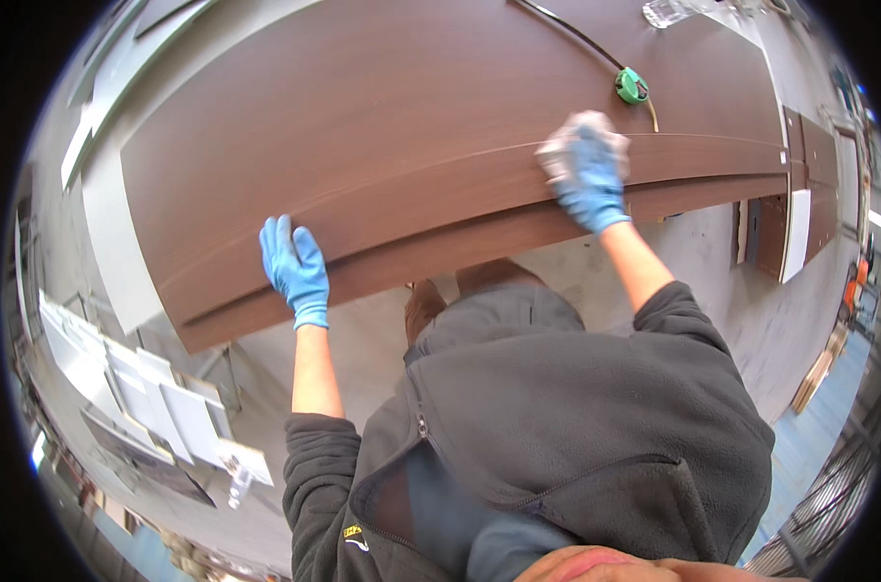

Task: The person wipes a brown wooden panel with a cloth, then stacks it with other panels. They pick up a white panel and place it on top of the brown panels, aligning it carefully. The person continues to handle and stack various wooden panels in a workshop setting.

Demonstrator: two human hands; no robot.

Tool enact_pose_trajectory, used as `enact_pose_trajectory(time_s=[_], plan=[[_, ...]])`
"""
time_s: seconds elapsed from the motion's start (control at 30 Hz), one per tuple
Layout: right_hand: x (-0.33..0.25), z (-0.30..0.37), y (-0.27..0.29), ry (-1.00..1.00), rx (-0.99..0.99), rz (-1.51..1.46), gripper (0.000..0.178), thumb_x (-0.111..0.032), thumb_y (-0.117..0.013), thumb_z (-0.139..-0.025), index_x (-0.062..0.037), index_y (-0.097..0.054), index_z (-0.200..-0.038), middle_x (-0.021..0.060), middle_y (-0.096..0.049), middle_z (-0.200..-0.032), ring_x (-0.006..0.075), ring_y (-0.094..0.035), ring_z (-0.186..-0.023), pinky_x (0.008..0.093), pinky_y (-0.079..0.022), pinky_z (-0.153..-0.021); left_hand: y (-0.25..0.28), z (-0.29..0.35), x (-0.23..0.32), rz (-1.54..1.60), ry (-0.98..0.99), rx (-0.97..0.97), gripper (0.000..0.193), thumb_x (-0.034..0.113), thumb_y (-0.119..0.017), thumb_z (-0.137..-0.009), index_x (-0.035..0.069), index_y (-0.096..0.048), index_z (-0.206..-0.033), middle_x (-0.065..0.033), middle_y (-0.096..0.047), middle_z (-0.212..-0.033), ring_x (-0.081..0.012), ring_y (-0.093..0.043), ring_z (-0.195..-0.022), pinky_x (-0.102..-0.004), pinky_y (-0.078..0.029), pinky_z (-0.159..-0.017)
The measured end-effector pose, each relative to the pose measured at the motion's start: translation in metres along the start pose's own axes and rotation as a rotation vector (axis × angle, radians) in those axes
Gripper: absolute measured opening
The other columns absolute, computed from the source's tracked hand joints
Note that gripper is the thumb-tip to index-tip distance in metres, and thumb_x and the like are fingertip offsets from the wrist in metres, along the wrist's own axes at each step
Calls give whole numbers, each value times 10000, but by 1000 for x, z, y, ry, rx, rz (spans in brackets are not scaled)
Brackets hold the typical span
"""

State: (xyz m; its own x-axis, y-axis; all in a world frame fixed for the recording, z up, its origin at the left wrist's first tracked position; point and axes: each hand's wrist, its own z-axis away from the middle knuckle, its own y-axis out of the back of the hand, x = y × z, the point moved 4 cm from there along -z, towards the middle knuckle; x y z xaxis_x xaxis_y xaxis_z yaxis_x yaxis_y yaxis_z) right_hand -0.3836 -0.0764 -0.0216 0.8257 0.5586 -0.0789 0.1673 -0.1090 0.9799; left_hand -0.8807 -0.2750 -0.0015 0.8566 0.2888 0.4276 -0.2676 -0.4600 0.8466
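A long dark brown wooden panel (363, 116) lies in front of me, with a groove running along its near edge. My left hand (295, 267), in a blue glove, rests flat on the panel near its left end, fingers stretched out. On the right side, my right hand (593, 184), also gloved in blue, presses a crumpled whitish cloth (562, 155) against the panel's surface close to the near edge. The right hand and cloth look slightly blurred.
Beyond the cloth lies a green tape measure (632, 85) beside a black rod (576, 34). A clear plastic object (666, 12) sits at the far edge. White panels (159, 398) stand at lower left; brown boards (809, 184) are on the right.
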Motion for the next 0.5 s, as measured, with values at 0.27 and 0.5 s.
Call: enact_pose_trajectory(time_s=[0.27,0.5], plan=[[-65,8,-15,-214,-47,22,645,-479,-535,-1008,-13,-553,-1453,263,-502,-1541,448,-429,-1480,553,-253,-1284,-30,-14,-29,-364,-22,-10,650,484,-586,-1055,32,-552,-1520,-226,-532,-1586,-441,-435,-1506,-573,-312,-1239],[29,10,9,-154,169,75,323,-366,-538,-1019,-87,-645,-1143,121,-599,-1229,325,-542,-1222,513,-441,-1073,-28,-15,-28,-373,-11,-92,663,481,-554,-1067,22,-520,-1544,-218,-494,-1619,-431,-401,-1530,-566,-283,-1257]])
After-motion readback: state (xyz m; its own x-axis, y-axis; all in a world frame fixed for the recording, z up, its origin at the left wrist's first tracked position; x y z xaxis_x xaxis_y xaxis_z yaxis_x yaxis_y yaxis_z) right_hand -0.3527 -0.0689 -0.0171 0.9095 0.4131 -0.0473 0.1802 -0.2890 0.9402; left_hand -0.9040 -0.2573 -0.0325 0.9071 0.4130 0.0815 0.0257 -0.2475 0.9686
